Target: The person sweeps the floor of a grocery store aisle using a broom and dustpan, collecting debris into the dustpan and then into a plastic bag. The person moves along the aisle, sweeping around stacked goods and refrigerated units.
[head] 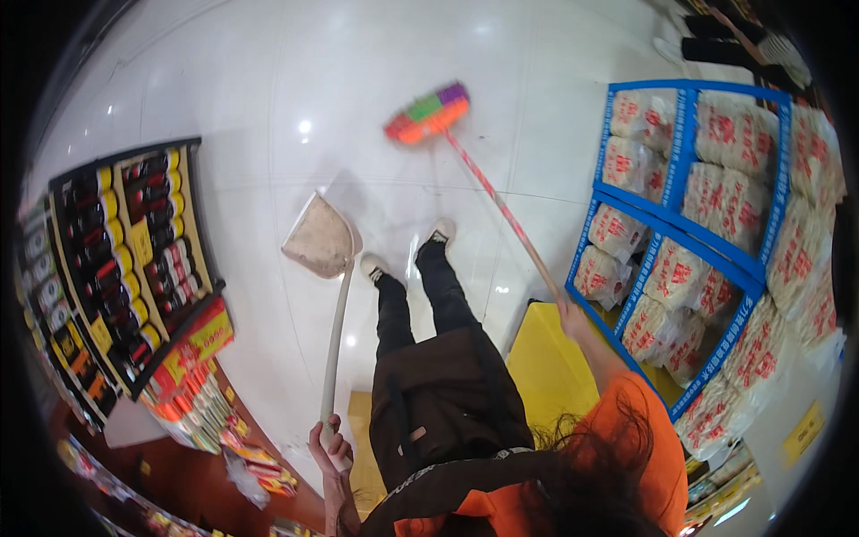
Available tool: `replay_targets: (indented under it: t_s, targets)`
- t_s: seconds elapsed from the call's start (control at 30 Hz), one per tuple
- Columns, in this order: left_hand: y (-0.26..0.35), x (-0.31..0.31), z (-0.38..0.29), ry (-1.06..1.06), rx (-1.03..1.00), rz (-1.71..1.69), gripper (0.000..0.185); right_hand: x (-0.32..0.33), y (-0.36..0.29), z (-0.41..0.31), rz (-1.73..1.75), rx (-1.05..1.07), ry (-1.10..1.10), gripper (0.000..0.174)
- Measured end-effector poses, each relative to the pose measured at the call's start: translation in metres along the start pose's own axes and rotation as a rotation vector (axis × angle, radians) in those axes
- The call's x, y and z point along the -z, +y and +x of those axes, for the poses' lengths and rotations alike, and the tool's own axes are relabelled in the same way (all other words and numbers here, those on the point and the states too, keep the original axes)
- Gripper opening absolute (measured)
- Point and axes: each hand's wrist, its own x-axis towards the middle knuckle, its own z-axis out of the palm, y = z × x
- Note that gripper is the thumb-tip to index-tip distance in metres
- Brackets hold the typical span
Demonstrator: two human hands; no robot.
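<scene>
My left hand (331, 444) is closed around the pale handle of a long-handled dustpan (321, 236), whose dirty beige pan is beside my left shoe. My right hand (574, 321) grips the upper part of a broom's red-and-white patterned stick. Ahead of my feet, the broom head (429, 115), with orange, red, green and purple bristles, is slightly blurred over the glossy white tile floor (376, 54). Whether its bristles touch the floor cannot be told. A dark brown apron (446, 403) covers my front.
A blue-framed rack (678, 208) of bagged noodles stands at the right, beside a yellow panel (553, 362). Shelves of dark bottles (124, 268) and hanging packets (201, 396) are at the left. Another person (725, 43) is at the upper right.
</scene>
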Motion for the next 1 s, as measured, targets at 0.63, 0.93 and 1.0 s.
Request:
replay_targets:
  t_s: [0.63, 0.93, 1.0]
  targets:
    - [-0.041, -0.169, 0.038, -0.256, 0.202, 0.643, 0.022, 0.141, -0.050, 0.177, 0.813, -0.170, 0.279, 0.061]
    - [-0.031, -0.239, 0.024, -0.117, 0.022, 0.946, 0.018, 0.042, 0.000, 0.150, 0.685, -0.359, 0.346, 0.039]
    - [-0.018, -0.251, 0.037, -0.077, 0.035, 0.975, 0.020, -0.016, 0.024, 0.092, 0.299, -0.206, 0.153, 0.037]
